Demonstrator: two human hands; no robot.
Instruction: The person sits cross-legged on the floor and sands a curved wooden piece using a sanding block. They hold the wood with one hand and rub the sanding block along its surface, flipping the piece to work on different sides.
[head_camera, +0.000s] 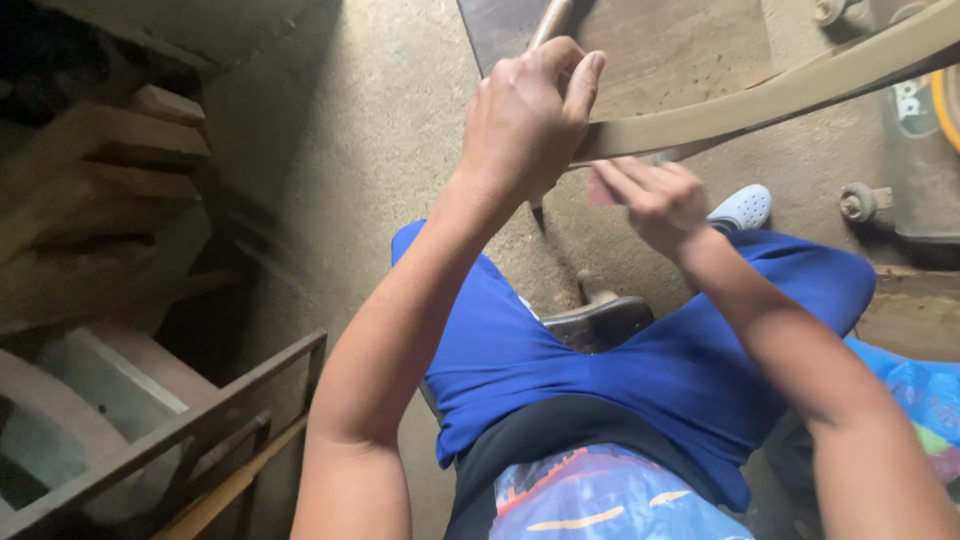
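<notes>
Gripping the curved wooden strip (760, 95) hard, the left hand (525, 120) has its fingers wrapped shut around the near end, thumb up along the edge, and there seems to be a pale handle (550, 20) rising out of the top of that fist, though I cannot tell what tool it belongs to. Just below the strip, the right hand (655, 200) has its fingers pinched closed on a small pinkish pad (602, 188), pressed up against the underside of the wood, right beside the left hand. It looks like a scrap of sandpaper, but it is too blurred to swear to.

The strip itself arcs away from the 2 hands, up and to the right, over the concrete floor (400, 100) and a dark board (690, 45) lying beyond it. Below the strip sit the person's blue shorts (620, 370), with a dark metal block (600, 320) between the knees and a white shoe (742, 208) poking out under the wood.

How far along? By my reading this is mid-job: the rubbing sits at the near end only, and the whole long sweep of the strip to the right has no hand on it. The surface looks even and dull all along, so I cannot judge which stretch is already smoothed. Left of the strip, stacked timber (110, 170) and a wooden frame (170, 430) lie well apart, untouched.
</notes>
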